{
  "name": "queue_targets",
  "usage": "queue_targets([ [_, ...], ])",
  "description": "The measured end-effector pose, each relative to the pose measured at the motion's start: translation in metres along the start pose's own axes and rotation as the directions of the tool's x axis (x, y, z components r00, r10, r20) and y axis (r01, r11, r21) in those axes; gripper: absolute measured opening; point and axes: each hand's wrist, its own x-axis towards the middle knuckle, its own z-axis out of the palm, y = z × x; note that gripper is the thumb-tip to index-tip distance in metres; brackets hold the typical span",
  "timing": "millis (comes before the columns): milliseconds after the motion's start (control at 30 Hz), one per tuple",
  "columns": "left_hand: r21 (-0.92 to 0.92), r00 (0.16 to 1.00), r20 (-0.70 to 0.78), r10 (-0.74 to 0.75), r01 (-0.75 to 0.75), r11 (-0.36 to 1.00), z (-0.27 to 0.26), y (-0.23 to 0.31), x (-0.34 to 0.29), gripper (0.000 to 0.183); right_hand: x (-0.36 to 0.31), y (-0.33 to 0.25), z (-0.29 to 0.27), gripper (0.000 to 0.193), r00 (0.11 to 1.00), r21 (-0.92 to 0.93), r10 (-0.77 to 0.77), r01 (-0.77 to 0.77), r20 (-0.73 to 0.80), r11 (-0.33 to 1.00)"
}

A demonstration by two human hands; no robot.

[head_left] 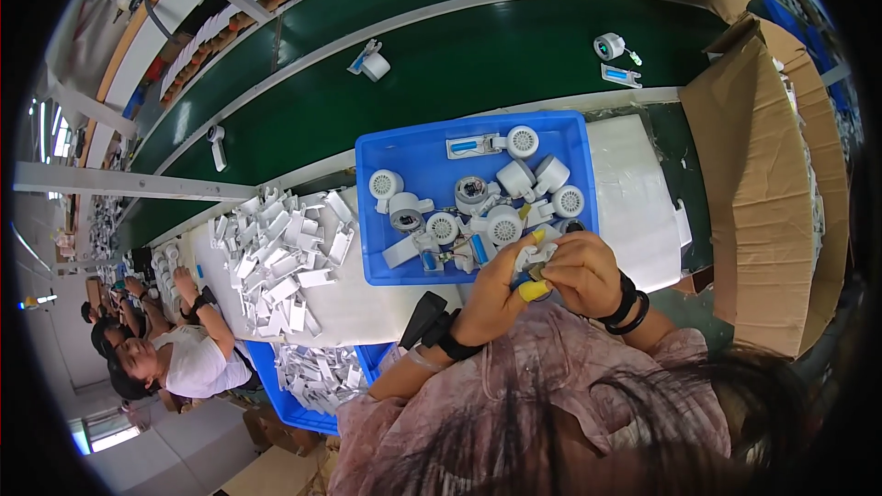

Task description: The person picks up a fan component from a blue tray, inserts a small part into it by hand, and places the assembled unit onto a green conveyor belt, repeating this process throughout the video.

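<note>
White part [532, 257] is between my two hands, just over the near edge of the blue tray [412, 149], toward that tray's right corner. My left hand [496, 294] pinches it between thumb and forefinger, both tipped with yellow covers, which probably spare the skin or help the grip. My right hand [588, 277] has its fingers bent in and pinches it from the other side; so small a thing seems to want steadying from both. My fingers cover most of it, so I can't make out its full shape.

The tray sits toward the right end of the worktop [634, 202], likely so its load stays within easy reach. In it lie round-headed units [504, 226], some with a blue cell [467, 145] showing, jumbled at different angles. Left of the tray, white shells [299, 285] are heaped loose on the worktop, apparently kept apart from the units. More fill a second tray [265, 377] below the near edge. Past the far edge runs the green belt [505, 50], carrying a few spaced-out units.
</note>
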Motion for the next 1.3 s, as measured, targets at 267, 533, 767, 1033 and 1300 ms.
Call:
queue_targets([
  [267, 0.055, 1.0, 0.01, 0.013, -0.014, 0.998, -0.003, 0.002, -0.002, 0.055, 0.002, -0.003, -0.002, 0.025, 1.0, -0.009, -0.026, 0.026, 0.001, 1.0],
  [533, 0.142, 0.995, 0.001, 0.102, -0.101, 0.985, -0.005, 0.003, -0.004, 0.056, 0.001, -0.005, 0.0, 0.025, 1.0, -0.012, -0.031, 0.031, -0.001, 0.999],
  [767, 0.224, 0.979, -0.002, 0.204, -0.198, 0.954, -0.005, 0.003, -0.003, 0.057, 0.002, -0.006, 0.0, 0.027, 0.999, -0.003, -0.041, 0.041, -0.021, 0.999],
  [1033, 0.139, 0.997, 0.072, 0.022, -0.032, 0.99, -0.004, 0.012, -0.004, 0.058, 0.0, -0.005, -0.002, 0.028, 0.999, 0.011, -0.035, 0.035, -0.022, 0.999],
  [1300, 0.174, 0.993, 0.008, 0.12, -0.119, 0.978, 0.0, 0.008, -0.004, 0.055, 0.001, -0.005, -0.003, 0.027, 0.999, -0.005, -0.04, 0.04, -0.029, 0.999],
])
